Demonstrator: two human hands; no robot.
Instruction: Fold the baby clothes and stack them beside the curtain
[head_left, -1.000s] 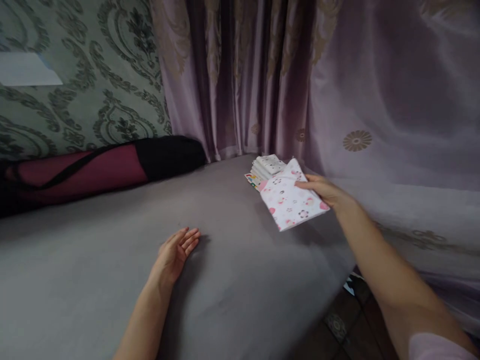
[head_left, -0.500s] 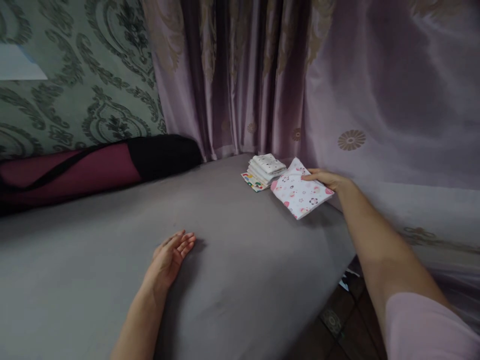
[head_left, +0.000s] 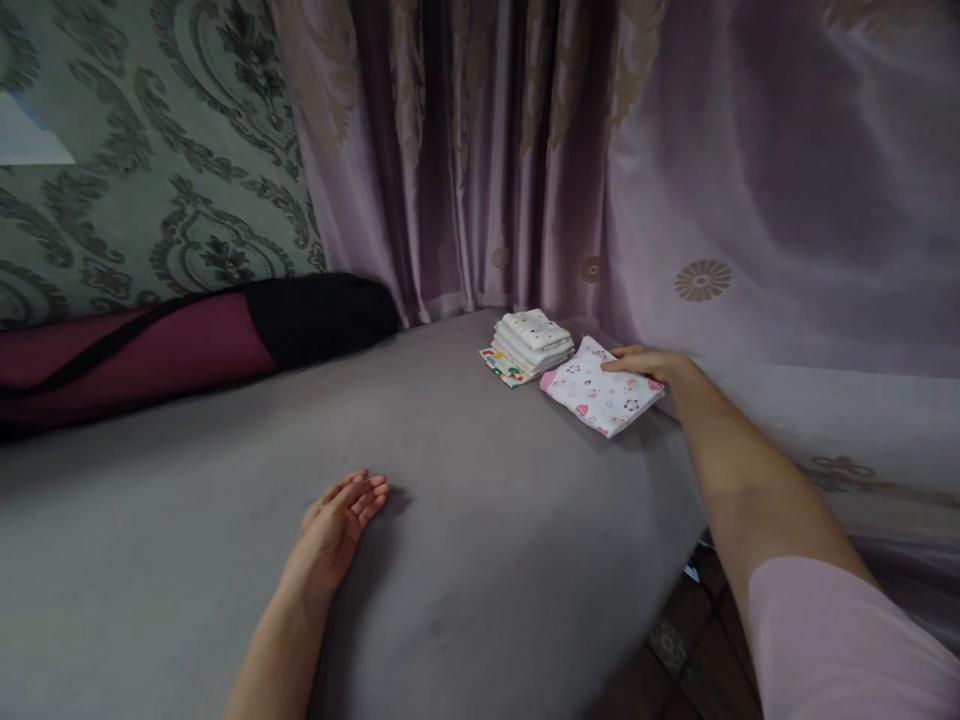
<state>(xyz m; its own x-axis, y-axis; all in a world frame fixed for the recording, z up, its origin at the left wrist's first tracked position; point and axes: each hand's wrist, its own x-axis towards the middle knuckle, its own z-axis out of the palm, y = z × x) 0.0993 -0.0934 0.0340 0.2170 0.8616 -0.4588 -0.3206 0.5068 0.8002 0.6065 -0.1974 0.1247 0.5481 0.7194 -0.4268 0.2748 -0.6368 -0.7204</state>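
Between the thumb and fingers of the right hand [head_left: 651, 362], a folded white cloth [head_left: 604, 398] with pink and dark prints is pinched by its far edge, the grip closed and the fingertips partly hidden. The cloth is held over the right side of a gray bed [head_left: 465, 480], just beside a stack of folded cloths [head_left: 532, 342]; whether it is borne by the bed cannot be told. With only one edge gripped, its folds could be opened by a sagging free corner. The stack could be knocked askew by a leftward swing, and a release too far right could leave the cloth tipped toward the tiled floor [head_left: 679, 640]. Nearer the bed's middle, the left hand [head_left: 341, 515] is held empty, its fingers loosely extended. Behind, the corner is draped with purple curtains [head_left: 510, 150], and a maroon-and-black bag [head_left: 150, 345] is laid along the patterned wall [head_left: 202, 170].
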